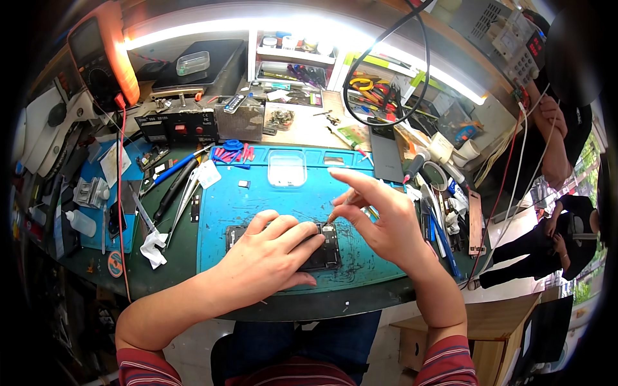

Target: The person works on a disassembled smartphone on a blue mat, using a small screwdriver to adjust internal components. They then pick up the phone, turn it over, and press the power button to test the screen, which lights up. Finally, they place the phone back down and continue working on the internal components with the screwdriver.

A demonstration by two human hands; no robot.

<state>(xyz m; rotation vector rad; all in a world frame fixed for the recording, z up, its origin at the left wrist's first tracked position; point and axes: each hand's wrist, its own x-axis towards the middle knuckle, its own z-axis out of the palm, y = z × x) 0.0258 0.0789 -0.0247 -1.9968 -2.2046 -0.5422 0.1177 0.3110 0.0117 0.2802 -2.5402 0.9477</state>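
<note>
An opened smartphone (330,249), its dark inner side up, lies crosswise on the blue repair mat (244,206). My left hand (273,248) rests over it, fingers across its top and thumb at the near edge, holding it against the mat. The left palm hides much of the phone. Above the phone's right end, my right hand (383,222) pinches a slim pointed tool (335,215) between thumb and fingers. That tool's tip meets the phone's far right corner; its exact kind is mostly hidden by the fingers. A clear plastic box (288,168) sits farther back on the mat.
Tweezers (183,199) and a blue-handled tool (175,170) lie left of the mat. Red and blue small parts (233,153) sit at its far left corner. A dark phone-shaped slab (385,153) leans at the far right. A black cable loop (386,71) hangs overhead; people stand at right.
</note>
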